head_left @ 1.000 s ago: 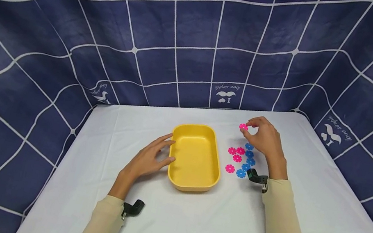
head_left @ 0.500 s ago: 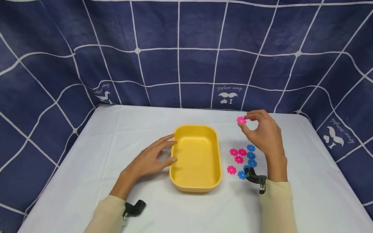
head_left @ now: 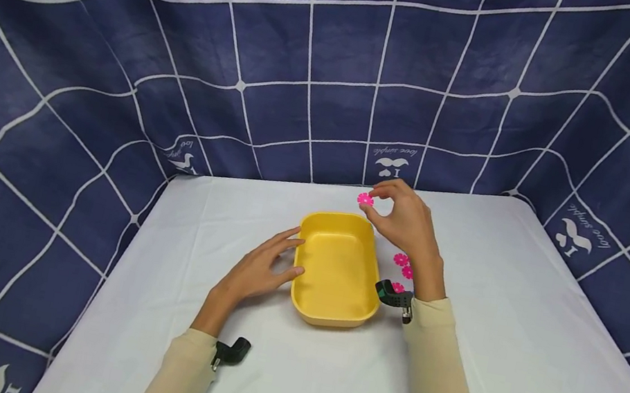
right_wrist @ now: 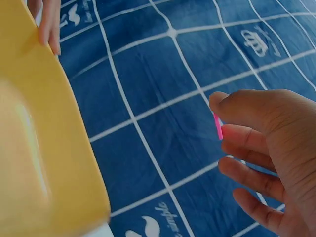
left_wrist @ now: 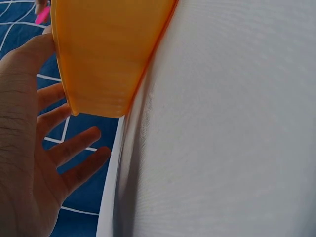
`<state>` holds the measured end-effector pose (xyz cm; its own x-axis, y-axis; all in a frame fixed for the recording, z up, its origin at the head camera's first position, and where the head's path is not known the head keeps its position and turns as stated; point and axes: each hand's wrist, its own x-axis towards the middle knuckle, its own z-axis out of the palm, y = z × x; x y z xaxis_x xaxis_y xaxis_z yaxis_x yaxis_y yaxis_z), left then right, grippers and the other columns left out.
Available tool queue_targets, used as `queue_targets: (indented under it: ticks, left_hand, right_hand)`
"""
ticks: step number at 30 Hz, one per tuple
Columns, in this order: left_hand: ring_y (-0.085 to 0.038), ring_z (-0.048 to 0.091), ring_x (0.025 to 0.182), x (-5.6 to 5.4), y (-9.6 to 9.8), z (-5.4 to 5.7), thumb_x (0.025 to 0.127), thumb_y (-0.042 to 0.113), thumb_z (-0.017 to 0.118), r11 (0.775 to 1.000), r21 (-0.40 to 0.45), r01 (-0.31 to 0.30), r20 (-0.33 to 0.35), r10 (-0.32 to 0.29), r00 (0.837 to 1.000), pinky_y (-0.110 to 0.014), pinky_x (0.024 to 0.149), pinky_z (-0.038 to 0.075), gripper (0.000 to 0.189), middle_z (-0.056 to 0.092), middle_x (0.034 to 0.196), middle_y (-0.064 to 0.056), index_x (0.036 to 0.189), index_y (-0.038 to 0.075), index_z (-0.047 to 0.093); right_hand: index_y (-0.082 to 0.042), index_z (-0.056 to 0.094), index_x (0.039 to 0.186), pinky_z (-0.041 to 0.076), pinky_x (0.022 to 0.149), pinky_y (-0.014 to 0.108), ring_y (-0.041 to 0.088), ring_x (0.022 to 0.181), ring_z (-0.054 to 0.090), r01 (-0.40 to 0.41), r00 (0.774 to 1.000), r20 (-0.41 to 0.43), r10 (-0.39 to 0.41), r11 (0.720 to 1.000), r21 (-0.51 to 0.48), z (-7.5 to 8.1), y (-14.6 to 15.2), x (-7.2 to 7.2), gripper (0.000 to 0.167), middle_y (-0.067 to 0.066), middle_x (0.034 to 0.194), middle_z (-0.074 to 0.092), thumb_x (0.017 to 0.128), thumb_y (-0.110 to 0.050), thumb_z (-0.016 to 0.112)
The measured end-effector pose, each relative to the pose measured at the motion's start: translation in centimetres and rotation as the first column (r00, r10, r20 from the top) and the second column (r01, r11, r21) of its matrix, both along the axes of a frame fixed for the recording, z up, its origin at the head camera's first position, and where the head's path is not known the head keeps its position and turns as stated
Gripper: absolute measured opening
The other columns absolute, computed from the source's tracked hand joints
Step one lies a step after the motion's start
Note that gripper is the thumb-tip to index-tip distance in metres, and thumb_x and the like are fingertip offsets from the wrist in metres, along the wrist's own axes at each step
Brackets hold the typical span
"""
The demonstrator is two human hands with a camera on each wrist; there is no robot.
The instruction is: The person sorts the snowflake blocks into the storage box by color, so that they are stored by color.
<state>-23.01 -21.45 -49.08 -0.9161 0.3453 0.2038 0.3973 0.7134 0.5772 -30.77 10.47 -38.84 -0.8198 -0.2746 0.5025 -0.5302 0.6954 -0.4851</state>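
My right hand (head_left: 404,218) pinches a pink flower-shaped plastic disc (head_left: 365,198) between thumb and fingertips, above the far end of a yellow rectangular tub (head_left: 338,274). Edge-on, the disc (right_wrist: 218,127) shows as a thin pink strip in the right wrist view. At the tub's left side, my left hand (head_left: 259,268) touches the rim with its thumb and fingertips. Its lower fingers (left_wrist: 79,148) spread out straight in the left wrist view. More pink discs (head_left: 401,259) lie right of the tub, partly behind my right forearm. Nothing lies inside the tub.
A white cloth (head_left: 281,387) covers the table. Behind it and at both sides hangs a dark blue curtain (head_left: 349,41) with white lines. A black wrist camera (head_left: 392,294) on my right arm overlaps the tub's right rim in the head view.
My right hand has carried the pink disc leftward from above the loose discs to the tub's far end. The blue discs are now hidden behind my right arm. My left hand stays at the rim.
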Motion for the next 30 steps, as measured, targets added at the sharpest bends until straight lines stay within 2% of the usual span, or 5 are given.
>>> queue_targets:
  ticks: [5,13,22,30]
  left_hand:
    - [-0.019,0.044,0.154,-0.1,0.1,0.1,0.099,0.067,0.066,1.000,-0.017,-0.007,0.005,0.007,1.000,-0.055,0.122,0.040,0.070,0.031,0.174,0.018,0.158,0.030,0.054]
    - [-0.018,0.043,0.155,-0.3,0.0,0.1,0.097,0.072,0.064,1.000,-0.019,-0.012,0.012,0.013,1.000,-0.054,0.122,0.040,0.074,0.030,0.173,0.021,0.158,0.031,0.055]
    - [-0.020,0.048,0.152,-0.1,0.1,0.0,0.099,0.058,0.071,1.000,-0.006,-0.016,0.025,0.016,1.000,-0.055,0.121,0.041,0.068,0.029,0.173,0.023,0.158,0.027,0.055]
    - [-0.021,0.047,0.152,-0.1,0.1,0.0,0.100,0.057,0.071,1.000,0.000,-0.008,0.025,0.008,1.000,-0.056,0.121,0.042,0.069,0.028,0.174,0.021,0.159,0.025,0.054]
  right_hand:
    - [-0.006,0.079,0.118,0.060,0.090,0.051,0.031,0.108,0.071,-0.034,0.999,0.022,0.034,0.999,0.014,-0.3,-1.7,-0.1,0.038,0.009,0.124,0.072,0.093,-0.033,0.085]
    - [-0.009,0.078,0.119,0.061,0.092,0.047,0.028,0.110,0.071,-0.072,0.994,0.087,0.065,0.994,0.078,-1.8,-4.0,-0.8,0.041,0.006,0.125,0.072,0.093,-0.040,0.085]
    - [-0.010,0.080,0.117,0.061,0.091,0.045,0.027,0.106,0.070,-0.121,0.984,0.149,0.100,0.983,0.140,-3.5,-5.6,-1.3,0.037,0.005,0.124,0.071,0.094,-0.039,0.084]
    - [-0.008,0.079,0.118,0.061,0.094,0.044,0.025,0.102,0.070,-0.158,0.972,0.206,0.114,0.965,0.208,-4.8,-6.7,-1.6,0.035,0.006,0.121,0.071,0.093,-0.032,0.085]
